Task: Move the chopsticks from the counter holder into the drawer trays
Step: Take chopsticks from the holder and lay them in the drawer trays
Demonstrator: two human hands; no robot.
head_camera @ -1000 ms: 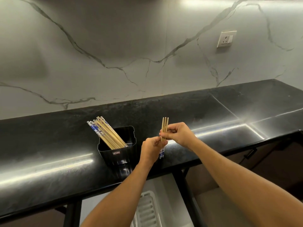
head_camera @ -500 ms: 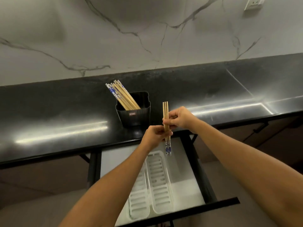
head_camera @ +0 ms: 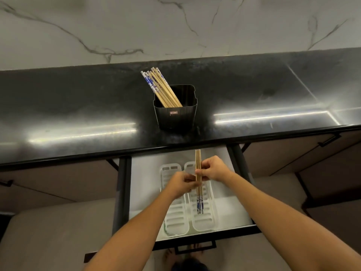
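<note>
A small bundle of wooden chopsticks (head_camera: 199,200) with blue-patterned ends is held upright over the open drawer, patterned ends down. My left hand (head_camera: 180,185) and my right hand (head_camera: 213,169) both pinch the bundle near its middle. Under them two white slotted trays lie side by side in the drawer: the left tray (head_camera: 175,218) and the right tray (head_camera: 207,222). The bundle hangs over the right tray. On the black counter stands the black holder (head_camera: 176,114) with several more chopsticks (head_camera: 162,89) leaning to the left.
The drawer (head_camera: 140,184) is pulled out below the black counter's front edge (head_camera: 78,155), with its dark front panel and handle (head_camera: 195,246) nearest me. Closed cabinet fronts flank it. A marble wall rises behind the counter. Feet show on the floor below.
The view has tilted down, showing more of the drawer. Both hands have carried the bundle from above the counter edge down over the drawer's right tray.
</note>
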